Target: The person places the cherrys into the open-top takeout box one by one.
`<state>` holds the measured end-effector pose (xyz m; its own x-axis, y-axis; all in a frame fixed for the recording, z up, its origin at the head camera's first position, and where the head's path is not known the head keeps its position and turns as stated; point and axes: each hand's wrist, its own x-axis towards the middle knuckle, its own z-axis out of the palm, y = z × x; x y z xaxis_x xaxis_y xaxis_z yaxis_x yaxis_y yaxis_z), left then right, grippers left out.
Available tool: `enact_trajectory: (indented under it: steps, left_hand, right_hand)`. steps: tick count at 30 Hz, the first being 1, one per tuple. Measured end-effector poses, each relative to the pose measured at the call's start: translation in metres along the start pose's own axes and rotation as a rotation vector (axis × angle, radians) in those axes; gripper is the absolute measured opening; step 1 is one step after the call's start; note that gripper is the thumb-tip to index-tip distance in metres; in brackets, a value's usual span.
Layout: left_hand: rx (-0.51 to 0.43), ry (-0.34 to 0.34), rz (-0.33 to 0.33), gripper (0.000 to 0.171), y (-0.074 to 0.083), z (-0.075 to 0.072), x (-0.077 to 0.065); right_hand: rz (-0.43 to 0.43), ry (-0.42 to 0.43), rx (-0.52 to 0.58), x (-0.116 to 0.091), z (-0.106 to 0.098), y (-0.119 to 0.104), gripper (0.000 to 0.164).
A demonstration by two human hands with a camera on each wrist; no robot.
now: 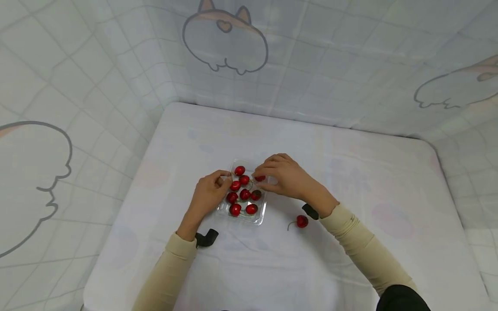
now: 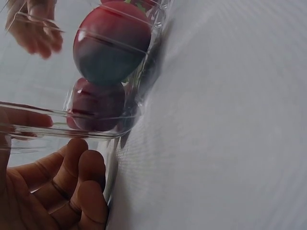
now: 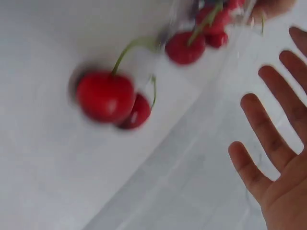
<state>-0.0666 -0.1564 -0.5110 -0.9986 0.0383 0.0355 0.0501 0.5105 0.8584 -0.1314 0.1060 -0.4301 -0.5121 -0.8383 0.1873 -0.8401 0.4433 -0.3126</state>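
My left hand (image 1: 210,190) grips the left rim of a clear plastic tray (image 1: 261,215). In the left wrist view its fingers (image 2: 91,165) curl below the rim, with part of the hand behind the plastic. Several red cherries (image 1: 235,210) with stems lie in the tray. Over the tray's right side is my right hand (image 1: 285,177), its fingertips around a partly hidden cherry (image 1: 260,177). In the right wrist view the right hand (image 3: 283,148) has straight, spread fingers and holds nothing visible.
A single cherry (image 1: 301,221) lies on the white-covered table (image 1: 249,268), beside the right wrist. The right wrist view shows two cherries outside the tray, one nearer cherry (image 3: 106,97) partly covering a farther cherry (image 3: 136,114). A patterned curtain (image 1: 311,65) surrounds the table.
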Motion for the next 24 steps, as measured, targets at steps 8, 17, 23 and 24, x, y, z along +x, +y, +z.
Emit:
enact_trajectory:
  steps: [8, 17, 23, 24]
  left_hand:
    - [0.020, 0.000, -0.019, 0.029, 0.005, -0.002, -0.001]
    - [0.040, -0.017, -0.028, 0.030, 0.006, -0.002, -0.001]
    - [0.056, -0.024, -0.047, 0.030, 0.006, -0.007, 0.000]
    - [0.057, -0.027, -0.046, 0.030, 0.006, -0.007, 0.001]
  right_hand:
    - [0.306, -0.056, -0.032, -0.034, -0.014, 0.027, 0.027]
    - [0.387, -0.141, 0.013, -0.045, 0.004, 0.034, 0.042]
    - [0.400, -0.163, 0.012, -0.033, 0.014, 0.033, 0.055]
    - [0.399, -0.167, 0.012, -0.031, 0.014, 0.033, 0.054]
